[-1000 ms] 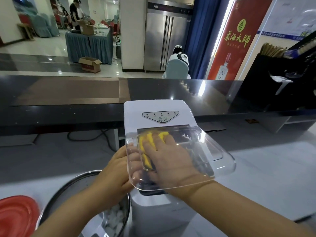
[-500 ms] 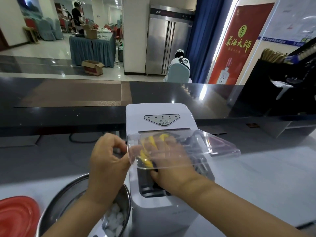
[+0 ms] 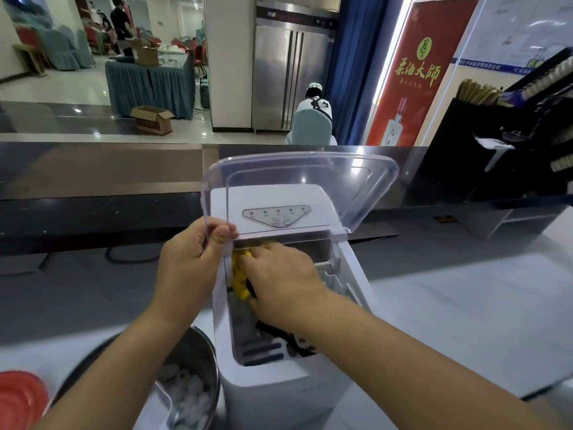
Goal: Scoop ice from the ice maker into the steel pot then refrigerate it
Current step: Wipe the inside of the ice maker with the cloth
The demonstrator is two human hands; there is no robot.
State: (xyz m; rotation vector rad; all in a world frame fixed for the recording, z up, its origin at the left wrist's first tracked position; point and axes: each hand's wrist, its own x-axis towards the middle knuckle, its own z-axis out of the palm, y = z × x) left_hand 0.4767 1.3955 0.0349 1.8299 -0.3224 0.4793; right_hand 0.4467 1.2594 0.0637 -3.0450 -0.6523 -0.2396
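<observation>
A white ice maker [image 3: 279,386] stands on the counter in front of me. Its clear plastic lid [image 3: 297,184] is raised high, and my left hand [image 3: 189,262] pinches the lid's front left corner. My right hand [image 3: 279,280] reaches down into the open ice bin and grips a yellow scoop [image 3: 239,276], mostly hidden under my fingers. A steel pot [image 3: 198,355] sits to the left of the machine, with ice cubes [image 3: 186,392] in its bottom.
A red round lid [image 3: 18,398] lies at the bottom left. A dark raised counter ledge [image 3: 93,181] runs behind the machine. A steel double-door refrigerator [image 3: 291,72] stands across the room, a person seated in front of it. Black racks stand at the right.
My left hand has swung the clear lid from nearly flat over the bin up to a raised position. My right hand stays inside the bin on the yellow scoop.
</observation>
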